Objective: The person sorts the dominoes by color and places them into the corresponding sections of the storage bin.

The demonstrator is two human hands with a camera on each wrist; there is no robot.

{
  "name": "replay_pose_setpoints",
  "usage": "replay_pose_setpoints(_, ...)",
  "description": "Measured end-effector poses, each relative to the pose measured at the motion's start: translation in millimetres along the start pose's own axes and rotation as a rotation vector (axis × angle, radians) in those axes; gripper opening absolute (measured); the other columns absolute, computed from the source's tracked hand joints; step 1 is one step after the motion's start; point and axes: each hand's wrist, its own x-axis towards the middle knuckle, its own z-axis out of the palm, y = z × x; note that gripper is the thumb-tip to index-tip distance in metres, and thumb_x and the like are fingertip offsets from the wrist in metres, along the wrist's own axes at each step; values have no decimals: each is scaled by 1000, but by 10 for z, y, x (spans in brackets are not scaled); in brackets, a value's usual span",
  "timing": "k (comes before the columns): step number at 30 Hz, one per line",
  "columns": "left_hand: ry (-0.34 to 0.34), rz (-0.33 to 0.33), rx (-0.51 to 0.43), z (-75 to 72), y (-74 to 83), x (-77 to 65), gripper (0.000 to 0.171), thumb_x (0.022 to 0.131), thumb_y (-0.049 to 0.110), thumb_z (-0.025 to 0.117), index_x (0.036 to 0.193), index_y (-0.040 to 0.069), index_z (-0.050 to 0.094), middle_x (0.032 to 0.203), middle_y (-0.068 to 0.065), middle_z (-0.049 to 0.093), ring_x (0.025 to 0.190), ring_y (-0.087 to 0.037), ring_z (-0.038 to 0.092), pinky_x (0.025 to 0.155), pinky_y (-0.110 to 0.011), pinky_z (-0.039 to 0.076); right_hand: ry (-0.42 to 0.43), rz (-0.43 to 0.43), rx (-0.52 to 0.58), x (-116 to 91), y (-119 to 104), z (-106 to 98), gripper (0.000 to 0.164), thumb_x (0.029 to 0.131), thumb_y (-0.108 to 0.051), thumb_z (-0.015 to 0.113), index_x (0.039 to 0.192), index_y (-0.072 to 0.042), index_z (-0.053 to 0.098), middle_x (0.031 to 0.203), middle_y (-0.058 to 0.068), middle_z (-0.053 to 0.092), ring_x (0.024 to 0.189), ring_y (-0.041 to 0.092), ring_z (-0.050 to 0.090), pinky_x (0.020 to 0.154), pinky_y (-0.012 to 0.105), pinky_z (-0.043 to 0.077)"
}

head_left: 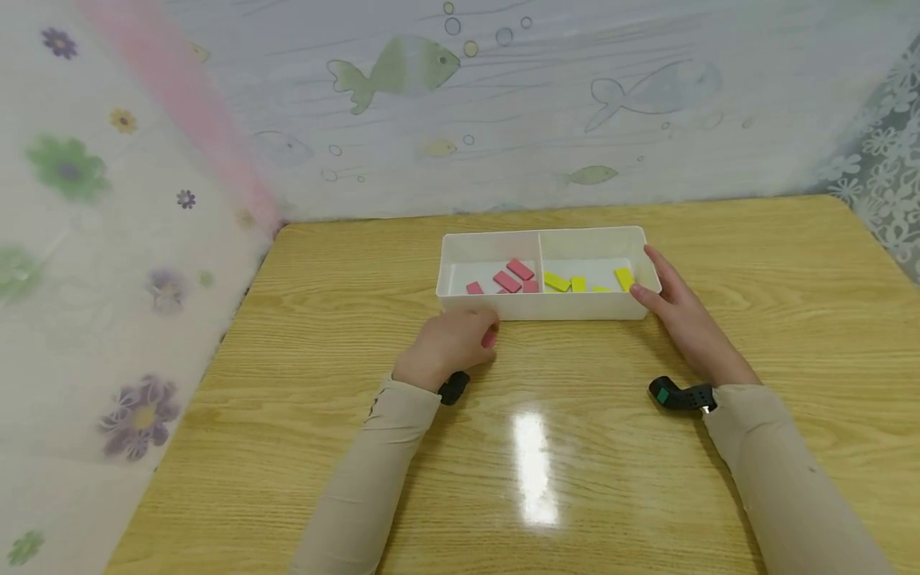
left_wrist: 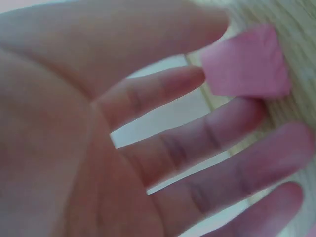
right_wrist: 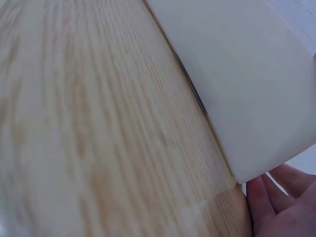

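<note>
A white two-compartment box (head_left: 568, 307) stands on the wooden table. Small flat pink blocks (head_left: 506, 281) lie in its left compartment, and yellow blocks (head_left: 557, 281) lie in the right one. Just in front of the box's left part, my left hand (head_left: 449, 343) pinches a pink block (left_wrist: 247, 64) between thumb and index fingertip, low over the table; its other fingers are spread in the left wrist view. My right hand (head_left: 693, 327) grips the box's right end, thumb at the front corner and fingers along the outer side. The front wall hides part of the blocks.
The wooden table (head_left: 345, 271) reaches to a back wall covering (head_left: 517, 160) with fish drawings. A flowered covering (head_left: 108, 303) borders the left side. Dark straps (head_left: 683, 395) sit on both wrists, and light glares off the table's front.
</note>
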Motion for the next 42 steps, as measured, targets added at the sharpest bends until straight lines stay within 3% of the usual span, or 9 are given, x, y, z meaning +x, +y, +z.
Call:
replay_pose_setpoints(5, -41, 14, -11, -32, 33, -35, 30, 75, 31, 68, 98, 20, 53, 77, 4, 51, 72, -13, 47, 56, -27, 39, -11, 3, 32, -16, -89, 23, 67, 91, -38, 47, 142, -37, 4, 147, -12, -4, 134, 14, -4, 104, 49, 0)
replay_pose_setpoints(10, -35, 52, -14, -23, 63, -40, 28, 75, 27, 68, 97, 19, 53, 77, 4, 50, 72, -13, 46, 57, -26, 39, -17, 15, 39, -52, -170, 48, 69, 91, -39, 47, 143, -33, 3, 148, -9, -5, 134, 18, -6, 104, 50, -1)
replay_pose_setpoints(19, -8, 41, 4, 2, 113, -22, 16, 77, 22, 63, 83, 17, 49, 74, 4, 49, 68, -12, 47, 56, -23, 39, 6, 39, -1, 8, -50, 32, 65, 90, -44, 45, 142, -39, 5, 147, -13, -7, 133, 16, -9, 103, 52, -2)
replay_pose_setpoints(25, -7, 31, 8, -2, 121, -15, 11, 79, 20, 60, 79, 16, 50, 73, 4, 50, 67, -12, 48, 55, -23, 40, 32, 86, -21, 5, -65, 60, 63, 88, -52, 41, 141, -41, 8, 148, -9, -6, 134, 17, -8, 103, 54, -1)
replay_pose_setpoints(32, -10, 29, -1, 5, 102, 6, 16, 78, 24, 63, 79, 15, 50, 74, 3, 50, 69, -12, 47, 56, -23, 39, 42, 95, 21, -1, -77, 70, 59, 93, -43, 40, 140, -43, 5, 149, 1, -1, 135, 19, 0, 104, 52, 1)
replay_pose_setpoints(39, -44, 68, -56, -68, 73, -13, 21, 74, 27, 65, 83, 14, 52, 77, 3, 50, 72, -12, 46, 60, -23, 40, 27, 62, 12, 4, -66, 52, 51, 98, -29, 28, 139, -43, 2, 145, -18, -5, 132, 7, -8, 104, 50, -2)
replay_pose_setpoints(42, -47, 111, -89, -90, 58, -16, 21, 75, 27, 66, 85, 13, 54, 78, 4, 50, 71, -11, 46, 60, -22, 40, 15, 32, 37, 14, -39, 45, 52, 97, -20, 23, 140, -41, 2, 145, -20, -4, 130, 3, -9, 104, 49, -4)
